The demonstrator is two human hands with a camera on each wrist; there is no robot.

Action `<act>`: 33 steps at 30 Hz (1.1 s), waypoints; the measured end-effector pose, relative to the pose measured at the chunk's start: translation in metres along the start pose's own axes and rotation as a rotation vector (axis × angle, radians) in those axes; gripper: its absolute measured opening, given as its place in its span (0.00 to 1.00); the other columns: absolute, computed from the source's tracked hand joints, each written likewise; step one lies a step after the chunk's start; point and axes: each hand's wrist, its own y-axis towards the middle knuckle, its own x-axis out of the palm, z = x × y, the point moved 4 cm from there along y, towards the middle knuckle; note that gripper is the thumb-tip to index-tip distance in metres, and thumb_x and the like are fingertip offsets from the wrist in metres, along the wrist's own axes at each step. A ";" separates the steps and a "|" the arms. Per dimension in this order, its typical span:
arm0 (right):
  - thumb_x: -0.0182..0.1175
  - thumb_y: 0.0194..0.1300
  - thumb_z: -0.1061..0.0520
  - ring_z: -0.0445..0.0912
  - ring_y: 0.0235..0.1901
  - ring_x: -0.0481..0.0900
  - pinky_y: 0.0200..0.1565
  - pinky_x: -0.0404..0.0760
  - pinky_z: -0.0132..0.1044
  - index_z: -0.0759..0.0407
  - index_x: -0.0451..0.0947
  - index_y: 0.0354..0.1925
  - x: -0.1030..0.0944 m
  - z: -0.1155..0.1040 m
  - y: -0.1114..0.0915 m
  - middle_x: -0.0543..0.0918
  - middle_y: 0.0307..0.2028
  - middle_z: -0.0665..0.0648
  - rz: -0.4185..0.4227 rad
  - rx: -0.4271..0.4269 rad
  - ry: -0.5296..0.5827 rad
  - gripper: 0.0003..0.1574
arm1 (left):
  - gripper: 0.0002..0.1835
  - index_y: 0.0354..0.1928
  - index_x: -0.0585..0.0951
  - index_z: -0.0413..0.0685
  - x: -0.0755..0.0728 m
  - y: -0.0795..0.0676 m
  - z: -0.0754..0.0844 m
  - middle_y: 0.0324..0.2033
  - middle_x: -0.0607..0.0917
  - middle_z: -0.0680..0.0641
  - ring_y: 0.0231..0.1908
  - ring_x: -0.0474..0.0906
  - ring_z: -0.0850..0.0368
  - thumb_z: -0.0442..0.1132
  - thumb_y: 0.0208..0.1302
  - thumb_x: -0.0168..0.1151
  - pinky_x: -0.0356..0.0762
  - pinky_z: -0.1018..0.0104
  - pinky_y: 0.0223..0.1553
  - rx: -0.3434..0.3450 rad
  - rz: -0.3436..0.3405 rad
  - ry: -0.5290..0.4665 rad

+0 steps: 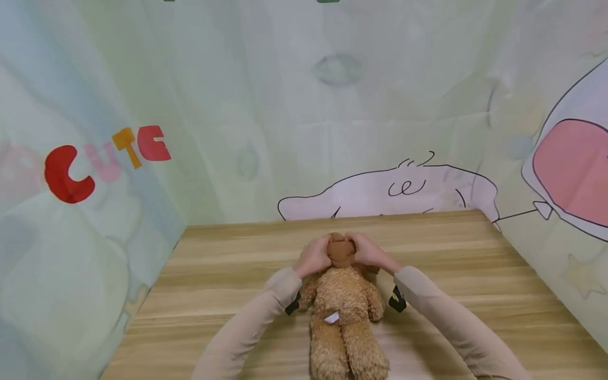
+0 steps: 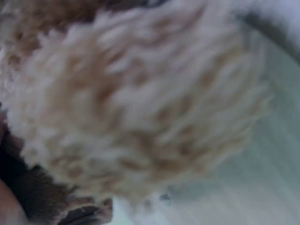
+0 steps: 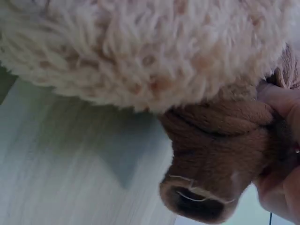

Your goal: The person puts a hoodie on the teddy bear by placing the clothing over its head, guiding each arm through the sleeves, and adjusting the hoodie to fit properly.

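Observation:
A fluffy tan plush toy (image 1: 341, 295) lies on the table, legs toward me, with a small white tag (image 1: 332, 318) at its hip. Smooth brown fabric (image 1: 341, 253) covers its head end. My left hand (image 1: 314, 257) grips that fabric on the left side, and my right hand (image 1: 370, 251) grips it on the right. In the right wrist view the brown fabric (image 3: 215, 140) hangs in folds beside the fur, with a dark round end and a loose pale thread, and the right fingers (image 3: 281, 101) pinch it. Blurred fur (image 2: 140, 103) fills most of the left wrist view.
The wood-grain table (image 1: 228, 264) extends around the toy on both sides. Behind and beside it hangs a pale printed curtain (image 1: 228, 105) with cartoon drawings and coloured letters. Dark wrist devices (image 1: 397, 300) sit under both sleeves.

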 end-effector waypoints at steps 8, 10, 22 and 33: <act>0.53 0.42 0.76 0.39 0.22 0.66 0.25 0.64 0.28 0.60 0.77 0.31 -0.003 0.012 -0.013 0.77 0.24 0.54 0.161 -0.081 -0.058 0.18 | 0.19 0.41 0.79 0.44 -0.003 -0.005 -0.006 0.34 0.84 0.46 0.31 0.79 0.55 0.25 0.43 0.58 0.74 0.68 0.30 0.168 0.126 0.057; 0.54 0.41 0.74 0.39 0.23 0.67 0.25 0.65 0.28 0.59 0.77 0.34 -0.004 0.013 -0.016 0.78 0.27 0.54 0.184 -0.113 -0.126 0.20 | 0.21 0.42 0.79 0.42 -0.005 -0.005 -0.007 0.35 0.83 0.44 0.33 0.79 0.54 0.24 0.41 0.56 0.74 0.66 0.32 0.178 0.119 0.038; 0.59 0.40 0.72 0.45 0.22 0.74 0.24 0.71 0.32 0.59 0.73 0.33 0.009 0.002 -0.027 0.79 0.26 0.55 0.302 -0.274 -0.381 0.17 | 0.17 0.41 0.77 0.45 0.002 -0.009 0.023 0.30 0.81 0.47 0.26 0.76 0.56 0.29 0.44 0.62 0.71 0.67 0.25 0.307 0.147 0.270; 0.63 0.42 0.73 0.56 0.37 0.74 0.36 0.75 0.44 0.68 0.64 0.51 0.002 0.007 -0.023 0.71 0.42 0.68 0.279 -0.222 -0.277 0.35 | 0.27 0.53 0.67 0.41 -0.003 0.000 0.011 0.47 0.72 0.35 0.48 0.68 0.41 0.36 0.49 0.62 0.63 0.49 0.47 0.014 0.014 0.068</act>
